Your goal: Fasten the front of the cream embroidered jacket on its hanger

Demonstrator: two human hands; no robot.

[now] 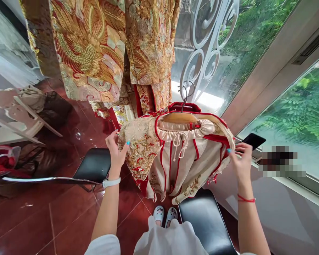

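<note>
A person in white stands beside a bright window, arms held wide, with an embroidered jacket (142,148) trimmed in red stretched between two hands. The left hand (116,150) pinches one shoulder edge, thumb on the front and fingertips at the outer side; the right hand (241,154) nips the opposite edge between thumb and fingers. Between them, a wooden hanger (178,117) sits inside the neckline, its metal hook (184,101) upright, and a cream drawstring waistband (172,134) shows within the opening, tied in a bow. The hem hangs just above white shoes (158,213) on red floor tiles (69,221). On the right, room is tight: a black seat (206,223) stands under the lower edge of the cloth, whether touching I cannot tell, and a dark phone (253,141) lies near the right hand beside the window frame (255,81). Gold-and-red garments (95,53) hang close behind, their lower edges near the jacket's collar. Over on the left, a black chair (94,164) stands near the left wrist, while the tiles below it stretch out broadly, leaving that arm more room to swing.
</note>
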